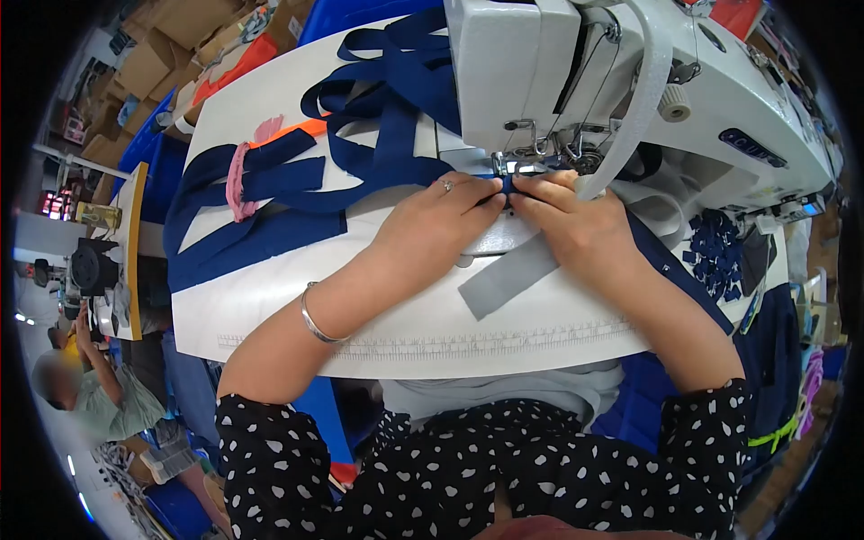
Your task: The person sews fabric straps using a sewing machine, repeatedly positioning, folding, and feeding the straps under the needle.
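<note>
Close to the needle of a white sewing machine, my hands meet fingertip to fingertip on a small piece of navy fabric. My left hand, with a ring, is closed, thumb and fingers pressed on the fabric left of the presser foot. On the other side my right hand pinches the same piece; part of its grip is hidden behind the fingers. A grey strip slants out from under my right hand. Long navy strips lie looped to the left of my left hand.
A pink tie wraps some navy strips, beside an orange strip. Small navy pieces are piled at right. A printed ruler runs along the table's front edge. Another person sits at far left.
</note>
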`<state>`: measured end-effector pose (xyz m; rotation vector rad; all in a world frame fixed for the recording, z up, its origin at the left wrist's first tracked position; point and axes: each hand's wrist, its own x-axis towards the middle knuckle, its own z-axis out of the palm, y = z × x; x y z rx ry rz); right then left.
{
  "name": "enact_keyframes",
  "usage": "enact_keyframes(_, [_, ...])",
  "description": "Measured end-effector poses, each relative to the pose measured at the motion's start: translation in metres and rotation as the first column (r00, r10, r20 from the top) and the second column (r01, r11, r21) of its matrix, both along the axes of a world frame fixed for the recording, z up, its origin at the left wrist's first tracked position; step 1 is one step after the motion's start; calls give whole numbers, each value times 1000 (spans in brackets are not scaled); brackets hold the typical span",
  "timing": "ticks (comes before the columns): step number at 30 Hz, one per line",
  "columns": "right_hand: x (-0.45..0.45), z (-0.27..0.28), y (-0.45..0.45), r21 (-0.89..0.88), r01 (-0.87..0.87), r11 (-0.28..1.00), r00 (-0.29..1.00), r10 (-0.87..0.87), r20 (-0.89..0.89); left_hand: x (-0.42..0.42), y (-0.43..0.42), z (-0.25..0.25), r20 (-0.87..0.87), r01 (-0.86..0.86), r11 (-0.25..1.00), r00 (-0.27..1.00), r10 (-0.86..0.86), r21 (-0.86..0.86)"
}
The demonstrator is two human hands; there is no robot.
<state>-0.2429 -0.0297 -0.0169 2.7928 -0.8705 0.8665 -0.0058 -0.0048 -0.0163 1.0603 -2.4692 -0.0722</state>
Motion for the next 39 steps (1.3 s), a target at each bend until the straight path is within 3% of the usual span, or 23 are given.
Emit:
enact_keyframes(5, [-1, -2, -2, 14, 12, 1000, 1000, -12, 1, 2, -5, -6, -26, 49, 996, 998, -51, -72])
enact_keyframes(12, [-4, 4, -4, 41, -8, 999, 999, 9, -41, -2, 0, 1, -17, 10, 1000, 1000, -9, 14])
enact_keyframes(25, [-10, -4, -24, 25, -37, 999, 996, 39, -75, -4, -5, -1, 21, -26, 999, 999, 26, -28])
enact_keyframes(28, [-11, -10, -32, 72, 35, 997, 982, -21, -188, -3, -9, -1, 7, -39, 999, 999, 39, -8])
enact_keyframes(31, [-5, -13, -35, 215, 132, 968, 985, -105, -134, -2, -14, -2, -33, -50, 999, 998, 50, 6])
enact_keyframes(33, [-2, -14, -36, 406, 212, 889, 977, -204, -65, -2, -15, -4, -50, -66, 998, 997, 66, 2])
enact_keyframes(36, [-3, 5, -27, 313, 211, 926, 973, -169, -155, -1, -17, -7, -59, -91, 995, 994, 94, 46])
enact_keyframes(37, [-8, 13, -24, 265, 252, 931, 946, -179, -270, -1, -17, -9, -62, -83, 995, 994, 86, 58])
enact_keyframes(39, [-21, 33, -8, 166, 160, 973, 969, -123, -212, 0, -16, -9, -68, -87, 994, 993, 92, 67])
